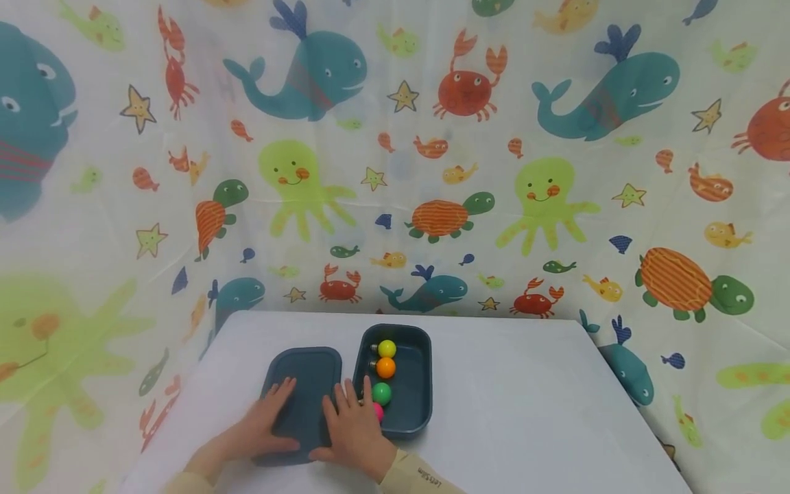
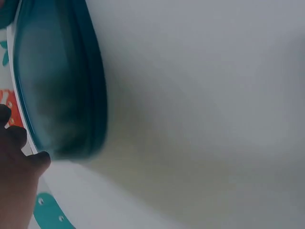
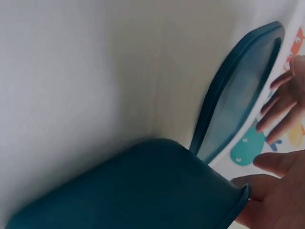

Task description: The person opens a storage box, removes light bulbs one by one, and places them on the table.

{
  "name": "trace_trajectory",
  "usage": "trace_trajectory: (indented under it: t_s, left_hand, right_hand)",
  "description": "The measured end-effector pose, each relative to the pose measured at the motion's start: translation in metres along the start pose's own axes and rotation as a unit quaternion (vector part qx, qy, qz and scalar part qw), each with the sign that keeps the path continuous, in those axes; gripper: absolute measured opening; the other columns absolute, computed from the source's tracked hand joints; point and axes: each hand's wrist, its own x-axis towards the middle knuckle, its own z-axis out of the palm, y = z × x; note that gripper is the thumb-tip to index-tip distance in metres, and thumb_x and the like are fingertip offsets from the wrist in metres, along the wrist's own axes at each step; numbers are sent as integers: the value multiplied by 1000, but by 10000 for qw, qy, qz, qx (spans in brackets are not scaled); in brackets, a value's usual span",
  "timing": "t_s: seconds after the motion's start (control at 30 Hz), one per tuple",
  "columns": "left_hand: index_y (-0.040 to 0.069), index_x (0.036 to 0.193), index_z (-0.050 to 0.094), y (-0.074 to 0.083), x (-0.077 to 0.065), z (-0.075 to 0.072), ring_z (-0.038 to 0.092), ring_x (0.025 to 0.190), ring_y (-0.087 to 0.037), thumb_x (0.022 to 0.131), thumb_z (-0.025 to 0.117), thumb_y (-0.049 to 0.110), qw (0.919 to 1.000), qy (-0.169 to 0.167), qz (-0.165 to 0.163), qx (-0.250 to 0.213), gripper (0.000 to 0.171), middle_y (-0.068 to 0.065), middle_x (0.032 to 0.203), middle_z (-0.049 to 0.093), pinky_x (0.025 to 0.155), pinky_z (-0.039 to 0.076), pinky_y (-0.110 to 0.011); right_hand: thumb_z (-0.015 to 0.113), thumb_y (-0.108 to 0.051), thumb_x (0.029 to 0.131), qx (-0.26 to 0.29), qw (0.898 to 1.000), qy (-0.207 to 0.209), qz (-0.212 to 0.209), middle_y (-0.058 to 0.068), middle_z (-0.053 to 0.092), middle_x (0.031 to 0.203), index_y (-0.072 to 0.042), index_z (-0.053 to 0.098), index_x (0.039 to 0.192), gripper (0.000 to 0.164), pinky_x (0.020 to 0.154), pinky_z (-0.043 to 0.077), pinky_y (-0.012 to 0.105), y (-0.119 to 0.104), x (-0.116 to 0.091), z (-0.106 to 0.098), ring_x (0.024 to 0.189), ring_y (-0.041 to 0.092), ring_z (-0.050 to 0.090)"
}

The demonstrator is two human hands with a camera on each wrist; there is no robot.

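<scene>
A dark blue, rounded rectangular lid (image 1: 311,384) lies on the table, left of a matching open box (image 1: 422,384). My left hand (image 1: 262,424) is over the lid's left side, fingers extended and thumb apart; the left wrist view shows its fingers by the lid's end (image 2: 59,86). Fingers spread, my right hand (image 1: 358,432) reaches over the lid's right edge and the box's near left rim. Along the box's left side lie small bulbs: yellow (image 1: 387,349), orange (image 1: 385,368), green (image 1: 382,394) and pink (image 1: 378,412), the last partly hidden by my right hand.
The white table (image 1: 524,398) extends to the right of the box. Behind and at both sides hangs a white curtain (image 1: 395,199) printed with sea animals. A beige sleeve (image 1: 420,473) with small lettering covers my right wrist.
</scene>
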Motion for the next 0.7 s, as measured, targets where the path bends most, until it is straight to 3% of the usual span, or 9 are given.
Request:
trace_trajectory:
  t_s: [0.17, 0.33, 0.53, 0.7]
  left_hand:
    - [3, 156, 11, 23, 16, 15, 9, 141, -55, 78, 73, 58, 9994, 5, 355, -12, 114, -26, 159, 11, 101, 12, -78]
    - [7, 157, 7, 47, 30, 23, 3, 145, -49, 80, 71, 59, 9990, -152, 254, -341, 113, -19, 162, 6, 107, 8, -74]
    - [9, 158, 5, 63, 47, 24, 3, 146, -46, 80, 73, 55, 9986, -153, 161, -479, 113, -17, 163, 5, 109, 8, -71]
    - [10, 158, 4, 73, 60, 27, 1, 146, -45, 81, 75, 52, 9975, -228, 154, -656, 113, -16, 163, 5, 109, 9, -70]
  right_hand:
    - [35, -83, 83, 407, 9990, 121, 150, 5, 37, 155, -24, 42, 148, 88, 113, 17, 64, 8, -1, -3, 145, 28, 29]
    - [39, -79, 85, 814, 9961, 110, 337, 6, 36, 155, -22, 40, 150, 87, 112, 20, 64, 24, -4, -6, 145, 29, 28]
    - [46, -72, 88, 1591, 9849, 155, 661, 10, 35, 156, -17, 41, 149, 83, 112, 12, 68, 50, -7, -4, 144, 31, 29]
    - [47, -71, 89, 1546, 9832, 289, 929, 11, 39, 153, -15, 42, 148, 82, 111, 14, 69, 70, -11, -4, 143, 33, 31]
